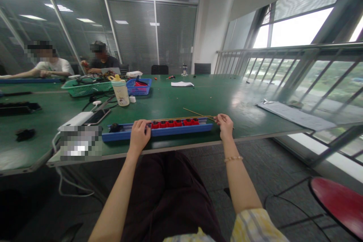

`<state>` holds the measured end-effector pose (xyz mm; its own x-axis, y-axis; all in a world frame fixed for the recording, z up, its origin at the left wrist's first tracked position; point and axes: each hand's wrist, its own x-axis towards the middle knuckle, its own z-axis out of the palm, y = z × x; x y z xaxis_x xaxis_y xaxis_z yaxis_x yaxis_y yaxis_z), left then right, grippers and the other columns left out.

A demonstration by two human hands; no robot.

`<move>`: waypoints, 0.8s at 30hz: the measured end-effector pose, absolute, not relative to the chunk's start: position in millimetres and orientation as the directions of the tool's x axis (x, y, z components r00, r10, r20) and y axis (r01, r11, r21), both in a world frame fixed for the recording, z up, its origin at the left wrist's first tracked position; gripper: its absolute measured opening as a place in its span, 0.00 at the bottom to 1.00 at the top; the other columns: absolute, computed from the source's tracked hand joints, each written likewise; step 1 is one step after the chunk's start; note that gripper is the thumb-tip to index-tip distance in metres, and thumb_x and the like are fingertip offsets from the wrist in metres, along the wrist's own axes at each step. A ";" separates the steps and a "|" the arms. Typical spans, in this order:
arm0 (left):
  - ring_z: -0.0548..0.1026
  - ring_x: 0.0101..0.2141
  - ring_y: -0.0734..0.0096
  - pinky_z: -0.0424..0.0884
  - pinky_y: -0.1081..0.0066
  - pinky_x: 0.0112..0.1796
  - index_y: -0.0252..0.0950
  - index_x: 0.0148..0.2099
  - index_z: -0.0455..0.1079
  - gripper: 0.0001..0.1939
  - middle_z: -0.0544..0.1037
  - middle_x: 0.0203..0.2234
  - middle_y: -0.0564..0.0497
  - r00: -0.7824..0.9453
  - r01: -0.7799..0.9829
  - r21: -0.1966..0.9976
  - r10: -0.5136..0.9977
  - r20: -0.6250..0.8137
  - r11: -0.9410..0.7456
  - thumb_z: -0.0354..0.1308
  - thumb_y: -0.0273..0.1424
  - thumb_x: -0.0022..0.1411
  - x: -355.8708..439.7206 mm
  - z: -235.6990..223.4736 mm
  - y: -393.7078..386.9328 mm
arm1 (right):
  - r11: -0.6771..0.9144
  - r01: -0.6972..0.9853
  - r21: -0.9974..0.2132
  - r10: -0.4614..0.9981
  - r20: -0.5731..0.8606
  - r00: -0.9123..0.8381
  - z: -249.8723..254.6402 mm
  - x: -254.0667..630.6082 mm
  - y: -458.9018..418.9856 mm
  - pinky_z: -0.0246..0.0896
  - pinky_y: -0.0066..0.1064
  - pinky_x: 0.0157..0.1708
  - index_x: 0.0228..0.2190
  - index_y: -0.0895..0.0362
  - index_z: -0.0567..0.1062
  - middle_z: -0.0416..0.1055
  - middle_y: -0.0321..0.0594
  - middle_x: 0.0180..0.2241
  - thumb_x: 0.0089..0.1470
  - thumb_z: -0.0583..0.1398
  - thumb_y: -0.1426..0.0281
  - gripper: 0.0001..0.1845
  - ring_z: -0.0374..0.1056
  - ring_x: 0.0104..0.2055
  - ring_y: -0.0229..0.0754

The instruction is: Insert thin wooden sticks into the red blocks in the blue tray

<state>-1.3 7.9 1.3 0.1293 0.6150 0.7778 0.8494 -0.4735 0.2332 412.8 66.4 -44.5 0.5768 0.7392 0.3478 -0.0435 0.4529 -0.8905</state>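
A long blue channel-shaped tray [181, 130] lies along the table's near edge. Several red blocks with black tops [170, 123] sit in a row inside it, and a dark lump [115, 127] rests at its left end. My left hand [139, 134] is closed over the tray left of the red blocks; its fingertips are partly hidden. Past the tray's right end, my right hand [225, 125] pinches the end of a thin brass-coloured rod [195, 112]. Another thin rod [178, 118] runs along the tray's far side, and the two cross near my right fingers.
To the left are a phone [98, 117], a white power strip [75, 120], a cream cup [120, 92], a green basket [85, 89] and a blue basket [139, 90]. A clipboard with papers [295, 115] lies right. Two people sit at the far left. A red stool [337, 204] stands lower right.
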 end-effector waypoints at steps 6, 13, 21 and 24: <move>0.70 0.44 0.57 0.68 0.59 0.49 0.38 0.44 0.71 0.12 0.76 0.40 0.45 0.123 0.852 0.236 0.617 0.777 -0.468 0.47 0.27 0.64 -2.2 0.8 10.0 | 0.471 -0.080 -0.879 0.696 0.314 0.646 -44.7 412.7 66.3 0.55 0.25 0.21 0.32 0.58 0.73 0.76 0.38 0.25 0.39 0.69 0.53 0.24 0.67 0.23 0.36; 0.70 0.44 0.56 0.68 0.59 0.49 0.38 0.44 0.71 0.12 0.75 0.40 0.45 0.114 0.854 0.251 0.635 0.765 -0.456 0.48 0.27 0.63 -2.7 0.3 10.0 | 0.471 -0.045 -0.881 0.649 0.312 0.694 -46.7 414.8 68.1 0.56 0.25 0.20 0.33 0.58 0.73 0.75 0.37 0.25 0.41 0.68 0.51 0.25 0.69 0.23 0.36; 0.70 0.44 0.57 0.68 0.59 0.49 0.38 0.44 0.71 0.12 0.76 0.40 0.46 0.122 0.851 0.241 0.621 0.774 -0.467 0.48 0.26 0.63 -2.7 -0.2 10.5 | 0.501 -0.083 -0.862 0.612 0.285 0.738 -52.4 418.3 71.9 0.62 0.27 0.22 0.34 0.58 0.73 0.76 0.38 0.26 0.41 0.69 0.52 0.25 0.74 0.27 0.41; 0.70 0.44 0.57 0.68 0.59 0.49 0.38 0.43 0.71 0.12 0.76 0.40 0.46 0.125 0.851 0.237 0.620 0.775 -0.468 0.47 0.26 0.63 -2.9 -0.2 11.0 | 0.520 -0.107 -0.848 0.614 0.284 0.737 -54.5 419.2 73.6 0.63 0.27 0.23 0.34 0.58 0.73 0.76 0.37 0.25 0.40 0.69 0.54 0.25 0.75 0.26 0.41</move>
